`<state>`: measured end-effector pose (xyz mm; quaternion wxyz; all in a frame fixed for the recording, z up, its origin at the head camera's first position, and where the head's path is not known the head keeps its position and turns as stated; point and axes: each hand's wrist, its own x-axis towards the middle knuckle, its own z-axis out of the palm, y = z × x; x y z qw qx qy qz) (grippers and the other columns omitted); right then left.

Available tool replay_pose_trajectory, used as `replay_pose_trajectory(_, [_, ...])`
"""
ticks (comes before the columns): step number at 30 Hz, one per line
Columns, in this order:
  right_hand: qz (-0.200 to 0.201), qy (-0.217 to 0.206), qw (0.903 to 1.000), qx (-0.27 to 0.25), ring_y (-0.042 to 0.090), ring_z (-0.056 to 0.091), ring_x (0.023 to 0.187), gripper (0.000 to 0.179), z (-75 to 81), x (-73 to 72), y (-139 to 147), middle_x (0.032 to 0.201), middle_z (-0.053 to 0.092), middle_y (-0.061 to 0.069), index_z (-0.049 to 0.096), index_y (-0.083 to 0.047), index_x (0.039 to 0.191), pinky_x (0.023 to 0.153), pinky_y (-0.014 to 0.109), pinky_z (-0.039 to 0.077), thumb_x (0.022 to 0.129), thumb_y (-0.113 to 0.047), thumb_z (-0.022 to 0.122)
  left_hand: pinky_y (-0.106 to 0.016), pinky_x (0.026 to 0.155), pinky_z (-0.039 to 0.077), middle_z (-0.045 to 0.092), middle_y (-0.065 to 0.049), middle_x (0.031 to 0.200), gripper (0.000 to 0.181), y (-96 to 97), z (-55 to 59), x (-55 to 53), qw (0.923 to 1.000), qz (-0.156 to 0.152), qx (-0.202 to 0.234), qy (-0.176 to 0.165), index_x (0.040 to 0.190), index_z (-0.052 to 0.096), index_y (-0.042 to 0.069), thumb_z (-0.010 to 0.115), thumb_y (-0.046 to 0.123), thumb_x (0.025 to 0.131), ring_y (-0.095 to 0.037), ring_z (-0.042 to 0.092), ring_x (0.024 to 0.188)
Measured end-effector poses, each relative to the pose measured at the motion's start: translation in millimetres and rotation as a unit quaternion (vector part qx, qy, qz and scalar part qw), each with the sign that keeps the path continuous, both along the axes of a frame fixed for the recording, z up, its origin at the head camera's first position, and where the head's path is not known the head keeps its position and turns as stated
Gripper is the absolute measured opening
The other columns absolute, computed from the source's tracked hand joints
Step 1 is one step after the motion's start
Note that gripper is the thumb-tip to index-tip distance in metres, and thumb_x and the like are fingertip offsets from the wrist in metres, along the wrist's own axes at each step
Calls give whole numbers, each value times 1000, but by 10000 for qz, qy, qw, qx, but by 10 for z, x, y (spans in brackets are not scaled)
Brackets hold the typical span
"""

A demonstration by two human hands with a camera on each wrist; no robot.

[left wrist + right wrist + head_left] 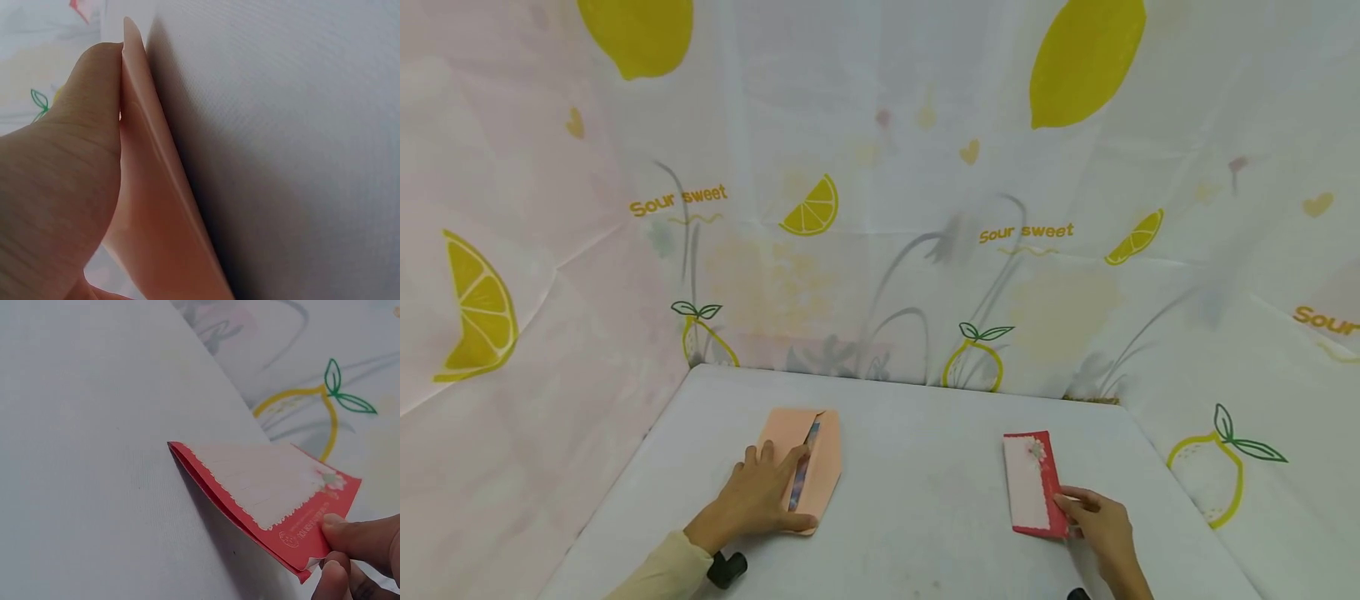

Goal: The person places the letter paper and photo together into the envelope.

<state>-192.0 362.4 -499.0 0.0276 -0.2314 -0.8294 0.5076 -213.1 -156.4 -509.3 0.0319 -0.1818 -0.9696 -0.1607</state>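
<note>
A peach-coloured envelope lies at the left of the table, with a strip of a blue patterned insert showing through its slit. My left hand rests on it with fingers spread, the thumb near its lower end and the index finger by the slit. In the left wrist view the envelope stands at a slant beside the thumb. On the right, my right hand pinches the edge of a red paper envelope with a pale scalloped panel and a flower. One side of it tilts up in the right wrist view.
Both items are on a white table. Lemon-printed cloth walls rise at its back and sides. A black device sits under the left wrist, and part of another shows near the right.
</note>
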Motion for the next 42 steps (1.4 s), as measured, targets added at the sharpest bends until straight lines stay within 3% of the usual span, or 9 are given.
replay_pose_trajectory(8, [-108, 241, 9985, -473, 18, 59, 74, 40, -29, -22, -78, 83, 69, 1, 71, 4, 123, 60, 27, 54, 95, -24, 77, -56, 70, 46, 50, -27, 120, 110, -6, -20, -9, 10000, 4, -63, 50, 147, 49, 23, 75, 87, 61, -39, 47, 89])
replay_pose_trajectory(19, [58, 324, 9963, -794, 18, 58, 73, 43, -48, -38, -275, 83, 67, 1, 68, 4, 127, 61, 28, 52, 96, -25, 76, -63, 76, 46, 48, -32, 128, 109, -10, -22, 9, 9999, 33, 39, -91, 148, 48, 23, 76, 85, 62, -45, 48, 97])
replay_pose_trajectory(24, [221, 416, 9941, -972, 16, 58, 71, 41, -15, -41, -400, 83, 68, 1, 69, 4, 126, 60, 28, 51, 96, -22, 76, -60, 75, 45, 49, -30, 127, 110, -9, -7, 5, 9999, 22, 56, -109, 148, 49, 23, 76, 85, 62, -42, 47, 95])
replay_pose_trajectory(42, [347, 380, 9917, -1181, 16, 65, 73, 42, -82, -143, -793, 89, 74, 5, 72, 2, 123, 59, 28, 51, 91, -25, 81, -60, 76, 45, 48, -30, 131, 110, 0, 9, -4, 9999, 24, 8, -123, 150, 48, 24, 77, 84, 62, -44, 47, 101])
